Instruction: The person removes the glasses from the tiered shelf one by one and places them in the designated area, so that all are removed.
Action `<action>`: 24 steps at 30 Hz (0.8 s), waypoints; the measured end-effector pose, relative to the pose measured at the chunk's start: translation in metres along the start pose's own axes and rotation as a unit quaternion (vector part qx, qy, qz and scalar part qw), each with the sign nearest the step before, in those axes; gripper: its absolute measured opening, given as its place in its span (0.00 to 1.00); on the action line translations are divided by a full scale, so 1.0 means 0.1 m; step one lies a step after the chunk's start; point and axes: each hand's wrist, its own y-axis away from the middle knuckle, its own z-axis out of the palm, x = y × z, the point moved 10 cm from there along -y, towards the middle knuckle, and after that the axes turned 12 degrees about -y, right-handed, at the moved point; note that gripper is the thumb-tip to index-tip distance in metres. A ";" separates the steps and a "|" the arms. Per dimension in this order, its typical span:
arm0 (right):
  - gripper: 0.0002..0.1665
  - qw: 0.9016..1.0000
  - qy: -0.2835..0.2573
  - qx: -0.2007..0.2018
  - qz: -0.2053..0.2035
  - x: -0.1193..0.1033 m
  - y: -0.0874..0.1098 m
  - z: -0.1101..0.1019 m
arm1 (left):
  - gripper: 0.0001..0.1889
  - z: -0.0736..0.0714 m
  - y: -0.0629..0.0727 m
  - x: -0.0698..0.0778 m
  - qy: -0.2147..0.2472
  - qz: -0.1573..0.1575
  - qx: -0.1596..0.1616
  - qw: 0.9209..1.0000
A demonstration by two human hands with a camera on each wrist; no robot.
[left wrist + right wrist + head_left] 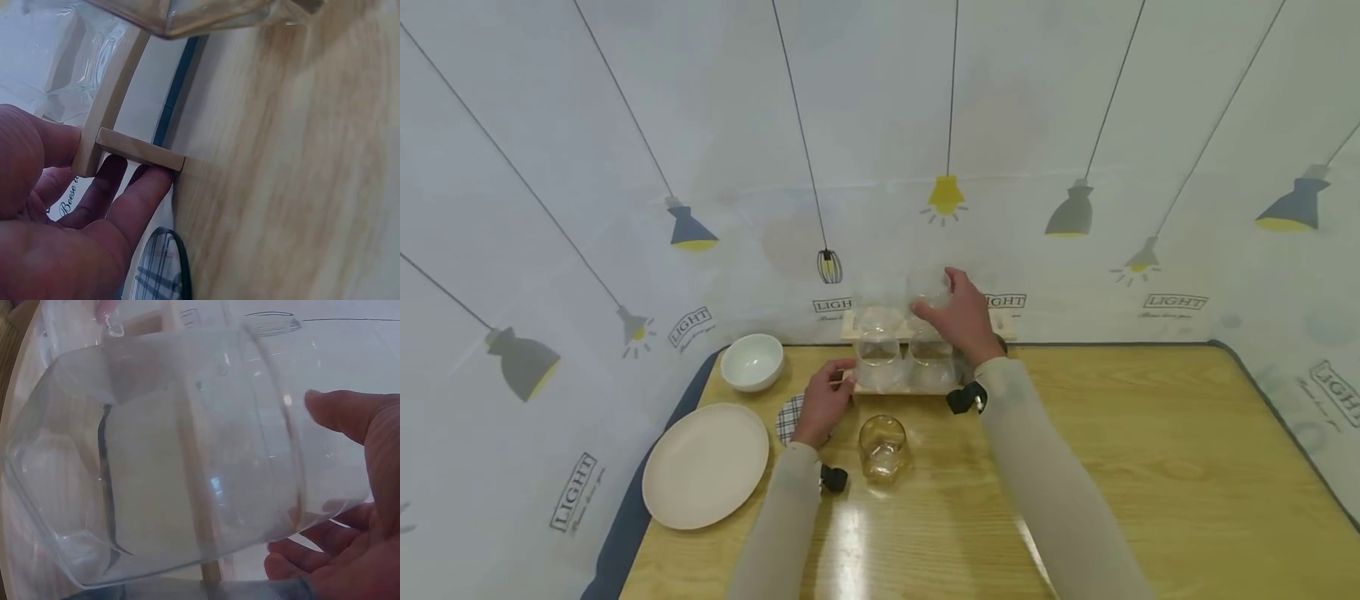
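A small wooden rack (139, 149) stands against the back wall and holds several clear glasses, two of them in its front row (878, 358). My left hand (824, 406) grips the rack's left end, thumb above the wood and fingers beneath in the left wrist view. Over the rack's back row, my right hand (962, 317) holds a clear glass (927, 287) between thumb and fingers. The right wrist view has a front-row glass (150, 469) large before that hand. An amber glass (882, 450) stands on the table in front of the rack.
A checked round coaster (787, 418) lies partly under my left hand in the head view. Farther left are a white bowl (752, 363) and a large pale plate (706, 467). The patterned wall (1097, 292) rises directly behind the wooden table (1150, 450).
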 end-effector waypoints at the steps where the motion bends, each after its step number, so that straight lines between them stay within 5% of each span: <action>1: 0.55 1.000 0.003 -0.004 0.008 0.02 -0.01 0.01 | 0.17 0.01 0.00 0.00 0.000 0.000 -0.001 1.000; 14: 0.54 0.999 -0.007 0.034 -0.027 -0.06 0.01 -0.12 | 0.17 0.02 -0.01 0.00 0.000 -0.014 -0.006 1.000; 24: 0.54 0.997 -0.008 0.035 -0.066 -0.40 0.35 -0.32 | 0.17 0.00 -0.01 -0.01 -0.015 -0.020 -0.002 1.000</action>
